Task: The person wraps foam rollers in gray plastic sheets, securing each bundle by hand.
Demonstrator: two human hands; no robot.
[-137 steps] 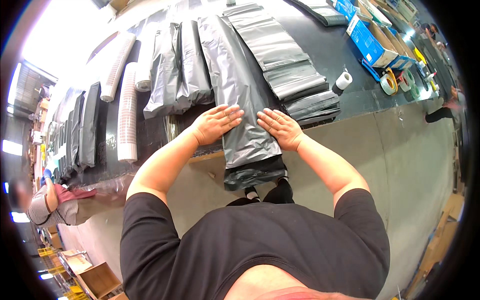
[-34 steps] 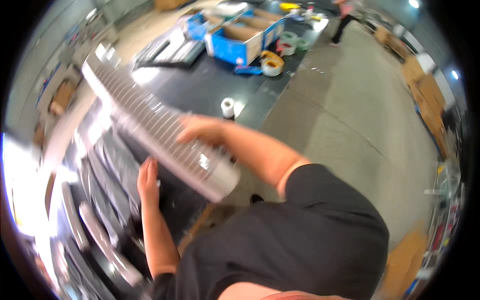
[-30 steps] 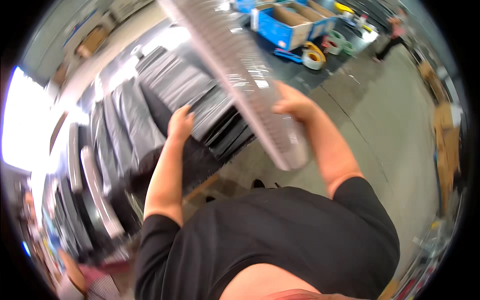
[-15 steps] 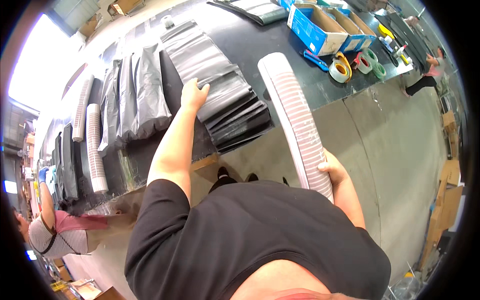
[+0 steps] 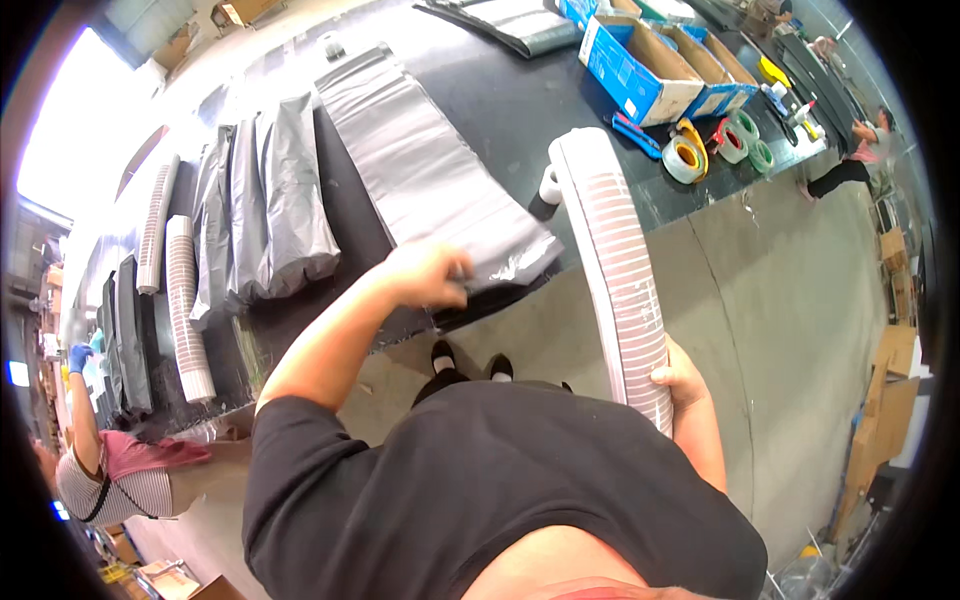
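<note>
On the bench [image 5: 500, 90] we have grey-wrapped bundles [image 5: 285, 200] at ten o'clock; nearer centre, our left hand [image 5: 425, 274], blurred and half-open, beside the flat grey plastic [image 5: 420, 165] at eleven, contact unclear; toward three, the striped roll [image 5: 615, 270], its lower end held in our right hand [image 5: 683, 376].

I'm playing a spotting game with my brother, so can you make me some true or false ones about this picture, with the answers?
1. The right hand holds a striped roll. True.
2. The left hand holds a striped roll too. False: it is by the near end of the grey plastic.
3. The blue boxes are under the table. False: they stand on top.
4. A co-worker at the left wears a blue glove. True.
5. The black shirt has long sleeves. False: they are short.
</note>
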